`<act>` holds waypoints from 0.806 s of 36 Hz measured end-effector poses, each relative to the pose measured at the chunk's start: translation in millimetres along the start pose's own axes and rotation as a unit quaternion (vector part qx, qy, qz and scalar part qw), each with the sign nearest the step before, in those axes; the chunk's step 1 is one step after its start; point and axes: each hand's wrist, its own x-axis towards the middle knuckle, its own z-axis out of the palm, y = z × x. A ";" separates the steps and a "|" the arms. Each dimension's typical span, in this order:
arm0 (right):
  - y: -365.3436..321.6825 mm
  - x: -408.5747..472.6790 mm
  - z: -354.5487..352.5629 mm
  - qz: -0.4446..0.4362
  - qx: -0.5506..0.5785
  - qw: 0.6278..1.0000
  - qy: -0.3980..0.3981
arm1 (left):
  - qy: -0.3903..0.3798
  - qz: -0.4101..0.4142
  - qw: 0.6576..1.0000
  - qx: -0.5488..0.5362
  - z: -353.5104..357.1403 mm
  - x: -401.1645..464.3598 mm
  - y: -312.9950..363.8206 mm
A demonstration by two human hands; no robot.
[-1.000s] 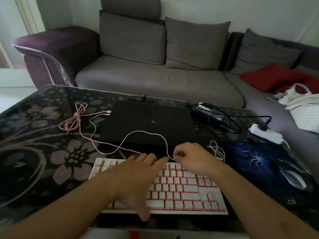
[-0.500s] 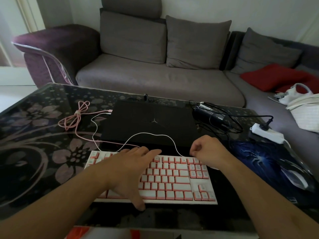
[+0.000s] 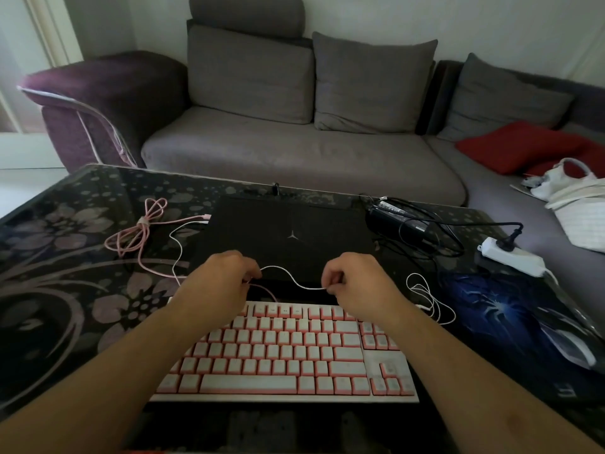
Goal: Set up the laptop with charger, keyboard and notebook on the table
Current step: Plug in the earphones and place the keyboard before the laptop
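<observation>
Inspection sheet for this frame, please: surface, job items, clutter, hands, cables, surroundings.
Surface: dark glass table with a floral pattern.
Job's things: closed black laptop; pink-and-white keyboard in front of it; charger brick right of the laptop; no notebook seen.
Clutter: blue mouse pad carrying a mouse; white power strip.
Hands: left hand and right hand each pinch the thin white cable over the laptop's near edge.
Cables: pink cable bundled at left; white cable slack looped at right; black charger leads tangled.
Surroundings: grey sofa, red cushion, white bag.
</observation>
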 end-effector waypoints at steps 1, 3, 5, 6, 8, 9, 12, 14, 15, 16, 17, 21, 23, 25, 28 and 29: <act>2.7 -0.4 -3.0 0.005 -0.018 1.000 -0.007 | -0.002 0.007 1.000 -0.002 0.1 1.1 0.5; 11.6 -1.7 -9.6 0.018 -0.069 0.997 -0.012 | -0.002 0.018 1.000 -0.020 1.3 2.6 0.9; 21.2 -3.0 -16.8 0.039 -0.112 0.993 -0.013 | -0.006 0.024 0.999 -0.036 4.0 3.6 -1.0; 25.3 -3.6 -19.8 0.052 -0.130 0.990 -0.014 | -0.008 0.023 0.999 -0.041 4.8 4.1 -1.8; 31.3 -4.4 -23.4 0.077 -0.165 0.983 -0.013 | -0.008 0.020 0.999 -0.048 6.2 4.7 -3.7; 33.5 -4.1 -23.4 0.089 -0.172 0.981 -0.010 | -0.007 0.018 0.998 -0.051 6.5 5.0 -4.2; 41.8 -1.2 -20.6 0.129 -0.120 0.984 0.010 | 0.003 0.015 0.998 -0.060 6.9 6.2 -5.4; 45.9 0.8 -19.8 0.141 -0.081 0.987 0.000 | 0.005 0.016 0.998 -0.064 7.2 6.2 -5.8; 47.0 0.7 -20.5 0.139 -0.073 0.988 -0.010 | 0.003 0.018 0.998 -0.067 7.3 5.7 -5.8; 47.1 -0.2 -22.2 0.134 -0.068 0.988 -0.019 | 0.001 0.022 0.997 -0.069 7.3 5.4 -5.2; 46.1 -2.2 -24.0 0.124 -0.062 0.990 -0.029 | -0.001 0.028 0.997 -0.071 7.3 4.9 -4.1; 40.7 -9.5 -24.9 0.086 -0.015 0.995 -0.048 | -0.017 0.067 0.996 -0.059 7.8 4.1 2.9; 40.1 -10.3 -21.1 0.093 -0.007 0.995 -0.042 | -0.028 0.083 0.995 -0.044 8.6 4.0 4.7; 42.9 -9.7 -19.2 0.110 -0.011 0.994 -0.026 | -0.037 0.090 0.995 -0.036 8.8 3.2 5.9; 46.8 -10.4 -22.7 0.131 0.018 0.991 -0.013 | -0.046 0.092 0.994 -0.038 8.0 2.3 7.9; 47.2 -11.1 -24.3 0.134 0.033 0.990 -0.010 | -0.049 0.093 0.994 -0.040 7.7 2.0 8.7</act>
